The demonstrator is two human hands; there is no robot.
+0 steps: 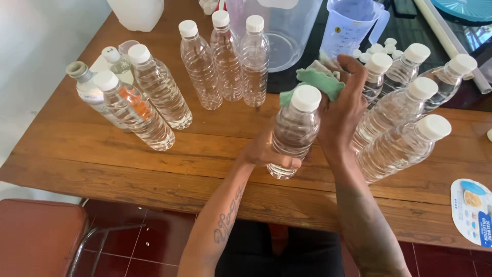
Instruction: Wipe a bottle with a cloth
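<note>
Head view: fingers [287,163] around bottle [294,131]

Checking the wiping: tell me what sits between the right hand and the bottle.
In the head view, a green cloth lies between the right hand and the bottle.

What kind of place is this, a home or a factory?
Probably a home or small workshop, not a factory: a wooden table, a red tiled floor, and hand-filled capped bottles beside a measuring jug.

Round-cornered printed label card [472,211], white and light blue with a dark blue strip, lower right of frame on table edge. Orange-and-white bottle label [134,102], upper left.
</note>
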